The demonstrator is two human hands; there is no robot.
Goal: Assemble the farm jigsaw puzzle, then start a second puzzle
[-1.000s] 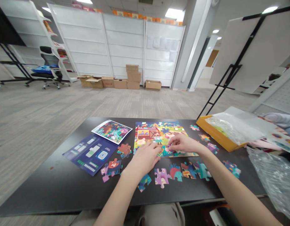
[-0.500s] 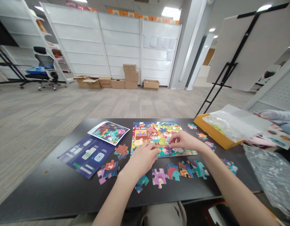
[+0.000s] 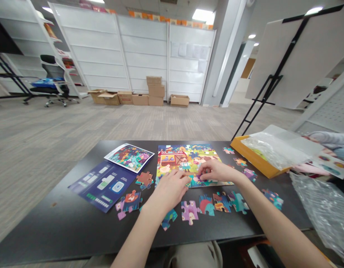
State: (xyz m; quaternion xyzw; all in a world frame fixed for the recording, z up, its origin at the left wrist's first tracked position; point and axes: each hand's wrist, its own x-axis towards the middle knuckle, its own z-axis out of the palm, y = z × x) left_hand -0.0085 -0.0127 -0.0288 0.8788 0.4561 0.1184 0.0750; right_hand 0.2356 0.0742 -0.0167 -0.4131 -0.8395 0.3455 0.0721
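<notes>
A colourful farm-scene jigsaw puzzle [image 3: 172, 159] lies on the black table, with a red barn on its left half. My left hand [image 3: 172, 186] rests flat over its lower left edge, fingers stretched out. Over the lower middle of the picture, my right hand [image 3: 212, 171] is closed, fingertips down at a purple puzzle piece [image 3: 199, 178] that they partly cover. Loose pieces lie in front of the puzzle: a lilac piece [image 3: 190, 212], a red and teal piece [image 3: 206, 204] and a teal piece [image 3: 238, 202]. Under my left forearm, a blue-green piece [image 3: 169, 219] is partly hidden.
To the left lie a picture sheet [image 3: 129, 158] and a dark blue leaflet [image 3: 105, 184], with a brown piece [image 3: 144, 179] and joined pieces [image 3: 129, 203] nearby. Several pieces lie at right, by a yellow box [image 3: 252, 158] and clear plastic wrap [image 3: 319, 208].
My right hand has shifted slightly down and left over the puzzle, its fingers more curled, uncovering more of the picture above. My left hand stays in nearly the same place.
</notes>
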